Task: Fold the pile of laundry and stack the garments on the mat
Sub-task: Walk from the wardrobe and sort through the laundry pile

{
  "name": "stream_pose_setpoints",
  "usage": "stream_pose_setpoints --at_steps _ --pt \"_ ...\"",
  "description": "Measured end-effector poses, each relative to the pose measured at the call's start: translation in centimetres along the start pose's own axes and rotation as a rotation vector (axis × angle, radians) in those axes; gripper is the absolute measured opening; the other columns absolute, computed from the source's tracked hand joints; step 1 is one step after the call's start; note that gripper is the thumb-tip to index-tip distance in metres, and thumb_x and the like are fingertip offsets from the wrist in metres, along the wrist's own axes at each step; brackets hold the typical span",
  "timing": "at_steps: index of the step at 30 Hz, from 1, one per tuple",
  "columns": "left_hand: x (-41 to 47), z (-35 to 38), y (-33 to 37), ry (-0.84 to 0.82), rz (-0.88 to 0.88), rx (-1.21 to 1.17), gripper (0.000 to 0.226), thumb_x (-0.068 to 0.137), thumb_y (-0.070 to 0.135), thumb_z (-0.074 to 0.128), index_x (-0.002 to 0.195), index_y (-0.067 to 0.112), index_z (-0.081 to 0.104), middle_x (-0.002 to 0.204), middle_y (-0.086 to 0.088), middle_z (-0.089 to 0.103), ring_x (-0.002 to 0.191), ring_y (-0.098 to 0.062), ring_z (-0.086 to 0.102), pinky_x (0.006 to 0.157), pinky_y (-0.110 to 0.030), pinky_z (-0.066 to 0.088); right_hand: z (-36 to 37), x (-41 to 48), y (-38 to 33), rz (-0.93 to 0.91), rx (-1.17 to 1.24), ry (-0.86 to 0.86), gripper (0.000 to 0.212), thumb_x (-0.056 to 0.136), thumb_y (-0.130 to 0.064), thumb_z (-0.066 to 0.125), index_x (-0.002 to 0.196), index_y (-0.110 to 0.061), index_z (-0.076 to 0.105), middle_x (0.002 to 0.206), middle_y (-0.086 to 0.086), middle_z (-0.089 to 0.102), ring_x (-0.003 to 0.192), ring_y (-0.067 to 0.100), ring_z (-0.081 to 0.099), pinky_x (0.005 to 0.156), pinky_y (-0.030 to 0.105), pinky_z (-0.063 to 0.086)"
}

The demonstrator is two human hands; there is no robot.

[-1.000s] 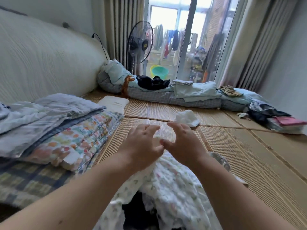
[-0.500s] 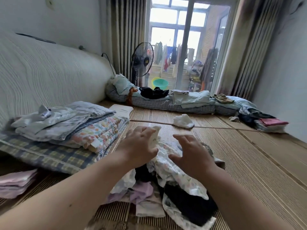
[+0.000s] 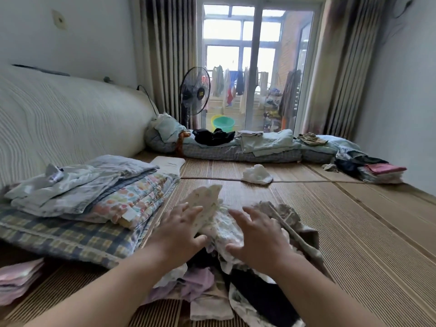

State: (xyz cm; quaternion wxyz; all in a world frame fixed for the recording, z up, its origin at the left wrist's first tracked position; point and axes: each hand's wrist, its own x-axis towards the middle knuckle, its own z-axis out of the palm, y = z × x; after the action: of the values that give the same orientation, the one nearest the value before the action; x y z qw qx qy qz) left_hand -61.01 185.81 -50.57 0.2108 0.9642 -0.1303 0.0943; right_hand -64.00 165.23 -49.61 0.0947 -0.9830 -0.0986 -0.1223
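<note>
Head view, and you're right over the pile of laundry point(image 3: 236, 291), heaped on the mat point(image 3: 330, 220) at your six o'clock, between your forearms. Your left hand point(image 3: 181, 228) has the cream printed garment point(image 3: 205, 204): fingers over the top, thumb tucked under, the cloth pinched and its far end poking up toward twelve o'clock. Your right hand point(image 3: 257, 237) is spread and relaxed, resting on top of the heap at three o'clock from the left, gripping nothing that I can make out.

So this looks like the pick: one piece out of the tangle. Do it cleanly. Use that right palm as a weight on the heap while the left lifts, so the black piece point(image 3: 264, 300) and the lilac piece point(image 3: 200, 282) underneath don't ride up with it. Draw the garment up and away toward twelve o'clock, onto the mat between the pile and the white cloth point(image 3: 257, 174). It looks thin and floppy and will likely sag and twist, so find a hem or seam with the right hand once it comes free, and spread it flat before any fold.

Watch the greyish piece point(image 3: 295, 223) at the pile's three o'clock; its edge lies just beside your right fingers and could snag. The folded stack point(image 3: 94, 192) at nine o'clock, sitting on the plaid bedding point(image 3: 59, 237), is a fair guide for how square to make it.
</note>
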Motion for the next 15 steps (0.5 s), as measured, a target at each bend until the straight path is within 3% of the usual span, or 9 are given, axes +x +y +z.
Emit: stream_pose_setpoints --at_steps 3,5,7,9,13,15 --pt "1.0 1.7 -3.3 -0.063 -0.094 0.009 0.078 0.08 0.056 0.053 0.147 0.048 0.014 0.158 0.006 0.009 0.145 -0.027 0.009 0.114 -0.048 0.021 2.5 1.9 -0.2 -0.015 -0.008 -0.05 0.09 0.075 -0.066 0.06 0.146 -0.047 0.009 0.159 -0.002 0.007 0.146 0.024 0.008 0.115 0.057 0.017" --pt "1.6 2.6 -5.9 -0.111 -0.117 0.041 0.082 0.076 0.066 0.05 0.144 0.058 0.006 0.16 0.006 0.002 0.145 -0.029 0.007 0.113 -0.048 0.023 4.1 3.5 -0.5 -0.061 -0.059 -0.094 0.096 0.072 -0.071 0.059 0.145 -0.052 -0.001 0.16 -0.007 -0.012 0.147 0.027 -0.011 0.114 0.061 0.007" --pt "2.3 3.7 -8.5 -0.157 -0.11 0.034 0.087 0.067 0.076 0.047 0.138 0.067 -0.003 0.16 0.007 -0.005 0.146 -0.029 0.005 0.113 -0.047 0.024 5.8 5.2 -0.9 -0.122 -0.117 -0.151 0.102 0.069 -0.076 0.057 0.141 -0.056 -0.013 0.152 -0.011 -0.034 0.14 0.031 -0.032 0.111 0.064 -0.003" --pt "2.7 4.9 -10.5 -0.197 -0.085 -0.01 0.087 0.062 0.082 0.046 0.128 0.076 -0.011 0.159 0.013 -0.013 0.147 -0.026 0.001 0.115 -0.046 0.024 7.1 6.9 -1.2 -0.159 -0.146 -0.22 0.108 0.065 -0.08 0.056 0.138 -0.058 -0.021 0.146 -0.013 -0.042 0.133 0.031 -0.044 0.108 0.067 -0.007" --pt "3.8 7.7 -13.0 -0.211 -0.011 -0.166 0.095 0.061 0.075 0.059 0.128 0.077 -0.008 0.154 0.026 -0.017 0.146 -0.018 0.016 0.106 -0.037 0.034 9.3 9.9 -0.6 -0.113 -0.175 -0.371 0.115 0.061 -0.081 0.059 0.137 -0.058 -0.024 0.143 -0.011 -0.047 0.13 0.033 -0.046 0.109 0.068 -0.006" --pt "4.7 9.0 -13.6 -0.226 -0.019 -0.203 0.096 0.059 0.076 0.06 0.124 0.079 -0.011 0.158 0.018 -0.014 0.146 -0.01 -0.001 0.112 -0.036 0.024 10.1 10.8 0.3 -0.058 -0.185 -0.425 0.114 0.061 -0.08 0.06 0.139 -0.058 -0.019 0.144 -0.008 -0.049 0.132 0.036 -0.043 0.108 0.068 -0.006"
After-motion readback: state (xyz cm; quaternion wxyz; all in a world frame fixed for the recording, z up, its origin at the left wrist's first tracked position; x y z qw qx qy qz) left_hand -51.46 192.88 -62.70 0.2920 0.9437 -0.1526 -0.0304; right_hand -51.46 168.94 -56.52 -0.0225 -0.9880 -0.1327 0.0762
